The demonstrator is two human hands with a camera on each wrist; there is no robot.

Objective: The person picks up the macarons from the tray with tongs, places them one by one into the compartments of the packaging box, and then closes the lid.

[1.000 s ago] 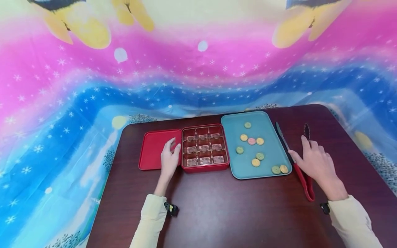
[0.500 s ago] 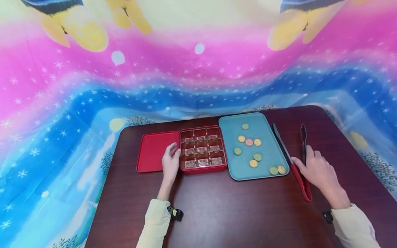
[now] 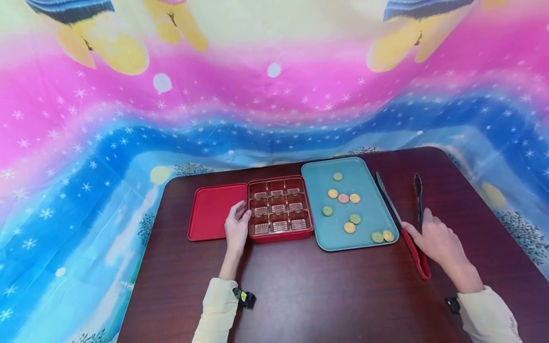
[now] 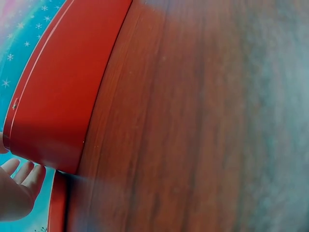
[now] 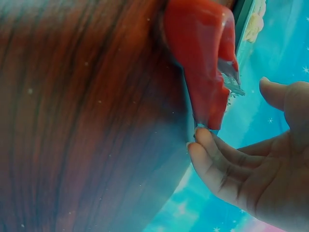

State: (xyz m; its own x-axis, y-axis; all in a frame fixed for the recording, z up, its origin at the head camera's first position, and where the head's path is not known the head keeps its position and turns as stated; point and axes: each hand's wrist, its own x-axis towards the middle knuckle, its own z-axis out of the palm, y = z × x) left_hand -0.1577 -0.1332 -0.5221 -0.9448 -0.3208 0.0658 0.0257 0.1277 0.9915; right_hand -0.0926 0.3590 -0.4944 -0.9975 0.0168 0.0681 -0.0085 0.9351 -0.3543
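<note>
A red tin box (image 3: 280, 237) with a brown compartment insert stands mid-table, its lid (image 3: 214, 214) flat on the left. My left hand (image 3: 237, 228) rests at the box's left side, fingers relaxed; the left wrist view shows its fingertips by the box's corner. Red-handled tongs (image 3: 423, 267) lie spread to the right of the tray. My right hand (image 3: 442, 243) is at the tongs' right arm. In the right wrist view its fingers (image 5: 207, 162) touch the red handle (image 5: 198, 38) from outside, thumb apart from it.
A blue-green tray (image 3: 332, 238) sits against the box's right side. On it lie several small round button-like pieces: green (image 3: 327, 210), yellow (image 3: 349, 227) and one pink (image 3: 343, 198). A patterned cloth (image 3: 257, 85) hangs behind the dark wooden table (image 3: 300, 295).
My right hand has moved from above the tongs to the outer side of their right arm. My left hand has shifted slightly closer to the box. The head view has shifted a little.
</note>
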